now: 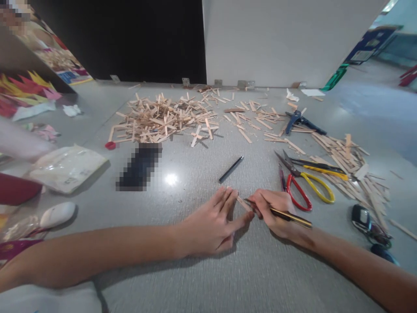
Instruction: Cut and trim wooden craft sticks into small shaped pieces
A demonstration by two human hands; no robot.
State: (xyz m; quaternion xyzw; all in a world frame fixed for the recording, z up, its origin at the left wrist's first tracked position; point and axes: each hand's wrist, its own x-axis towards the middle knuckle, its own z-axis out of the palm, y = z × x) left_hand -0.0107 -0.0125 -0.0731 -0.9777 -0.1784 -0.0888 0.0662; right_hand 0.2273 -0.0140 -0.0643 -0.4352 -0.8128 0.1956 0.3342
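My left hand (211,224) lies on the table, its fingertips and thumb pressing the ends of a short, flat wooden stick (243,203). In my right hand (273,213) is a slim black-and-gold pencil-shaped tool (295,217), gripped like a pen. Its dark tip is at the stick; whether it is a point or a blade I cannot make out. Beyond the hands lies a black pen-like rod (231,169) with a silvery end. Scissors (295,174) with one red and one yellow handle rest just past my right hand.
A heap of wooden sticks (163,117) spreads along the back, with more sticks (352,169) at right. Near them are blue-handled pliers (295,121), a yellow-and-black cutter (322,169) and keys (361,219). At left are a plastic packet (70,167), a white mouse (58,214) and a blurred dark object (140,167).
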